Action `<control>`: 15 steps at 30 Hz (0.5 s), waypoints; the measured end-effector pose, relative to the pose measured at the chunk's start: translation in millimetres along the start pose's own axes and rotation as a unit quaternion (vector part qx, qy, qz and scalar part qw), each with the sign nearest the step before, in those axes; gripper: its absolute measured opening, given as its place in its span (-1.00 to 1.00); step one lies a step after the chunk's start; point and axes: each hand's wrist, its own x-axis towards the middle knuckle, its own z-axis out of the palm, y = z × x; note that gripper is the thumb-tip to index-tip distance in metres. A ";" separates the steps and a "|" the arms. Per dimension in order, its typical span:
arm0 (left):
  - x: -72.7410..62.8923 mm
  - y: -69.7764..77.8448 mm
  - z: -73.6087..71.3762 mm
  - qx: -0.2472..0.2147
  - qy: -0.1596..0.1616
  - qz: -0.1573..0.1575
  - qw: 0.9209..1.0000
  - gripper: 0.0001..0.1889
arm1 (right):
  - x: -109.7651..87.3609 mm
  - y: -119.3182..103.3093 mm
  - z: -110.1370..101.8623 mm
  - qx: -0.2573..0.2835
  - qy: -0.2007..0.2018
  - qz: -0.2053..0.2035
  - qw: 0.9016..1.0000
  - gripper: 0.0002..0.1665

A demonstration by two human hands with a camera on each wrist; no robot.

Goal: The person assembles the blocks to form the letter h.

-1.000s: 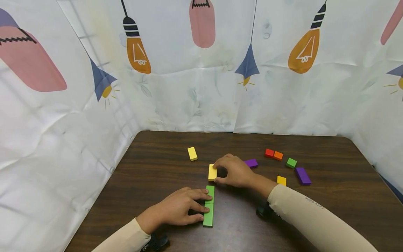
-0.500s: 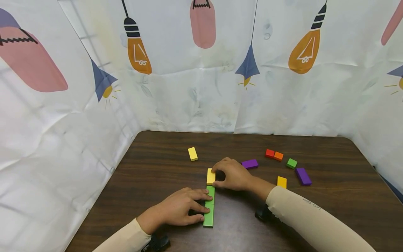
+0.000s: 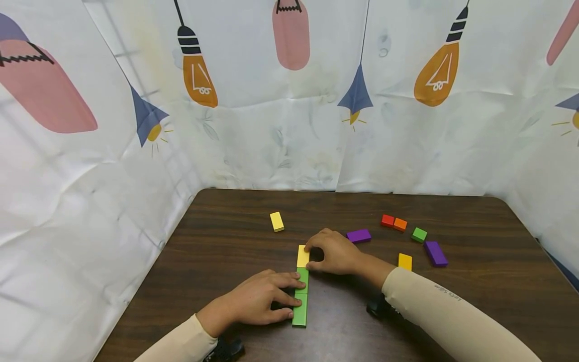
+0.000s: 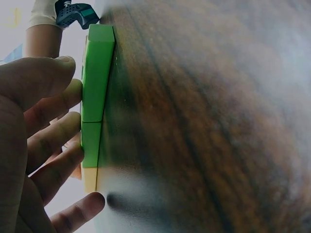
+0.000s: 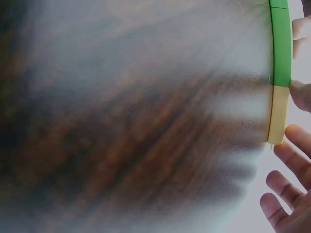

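Two green blocks point(image 3: 300, 317) point(image 4: 97, 73) lie end to end in a line running away from me. A yellow block point(image 3: 302, 256) point(image 5: 278, 114) touches their far end and continues the line. My right hand point(image 3: 336, 254) pinches this yellow block between thumb and forefinger, from its right side. From the left, my left hand point(image 3: 258, 295) rests its spread fingertips on the green blocks, its thumb beside the nearer one. In the left wrist view, all three blocks lie flat on the dark wooden table point(image 4: 194, 126), with no visible gap at the joints.
Another yellow block point(image 3: 277, 221) lies farther back, to the left. Right of the hands are two purple blocks point(image 3: 359, 236) point(image 3: 436, 254), a red block point(image 3: 387, 220), an orange block point(image 3: 400, 224), a small green block point(image 3: 418, 234) and a yellow-orange block point(image 3: 405, 261). A patterned curtain point(image 3: 289, 141) borders the table.
My right hand has drawn the yellow block toward me until it meets the far green block; a small gap showed there a second ago. The left hand has stayed put.
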 end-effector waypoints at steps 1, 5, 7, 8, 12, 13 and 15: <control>-0.1 0.1 -0.1 0.000 -0.001 -0.001 1.000 -0.69 | -0.2 0.1 -0.1 0.001 -0.001 0.000 1.000 -0.56; -0.1 0.3 -0.2 -0.005 -0.005 -0.004 1.000 -0.67 | -0.7 0.5 -0.5 0.000 -0.006 0.000 1.000 -0.56; -0.1 0.5 -0.3 -0.007 -0.006 -0.006 1.000 -0.67 | -0.9 0.4 -1.3 0.001 -0.009 0.000 1.000 -0.56; 0.1 0.6 -0.5 -0.008 -0.006 -0.006 1.000 -0.67 | -1.0 0.3 -1.7 0.002 -0.010 0.001 1.000 -0.56; 0.6 0.8 -0.8 -0.008 -0.006 -0.007 1.000 -0.67 | -1.0 0.2 -3.3 0.001 -0.011 0.001 1.000 -0.56; 0.7 0.9 -1.1 -0.009 -0.006 -0.007 1.000 -0.67 | -1.0 0.4 -3.5 0.000 -0.011 0.000 1.000 -0.56; 1.0 0.9 -1.1 -0.009 -0.005 -0.006 1.000 -0.67 | -0.7 0.9 -3.4 -0.002 -0.011 -0.001 1.000 -0.55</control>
